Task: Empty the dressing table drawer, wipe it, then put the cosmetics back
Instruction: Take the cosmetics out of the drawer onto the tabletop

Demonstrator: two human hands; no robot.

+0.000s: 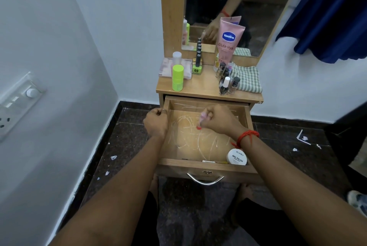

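The wooden drawer (204, 167) of the dressing table stands pulled out, its floor scratched with pale marks. My left hand (155, 122) grips the drawer's left wall near the back. Over the middle of the drawer, my right hand (217, 119) is closed around a small pink tube with a red tip (200, 123), tip pointing down. A white nail polish remover tub (237, 156) sits in the drawer's front right corner. A thin stick (214, 161) lies along the front wall.
On the tabletop (200, 86) stand a green bottle (177, 78), a clear box (165, 68), a green nail polish (197, 63), a pink Vaseline tube (228, 43), several small nail polish bottles (225, 81) and a folded checked cloth (247, 78). Mirror behind. Blue curtain (327, 17) at right.
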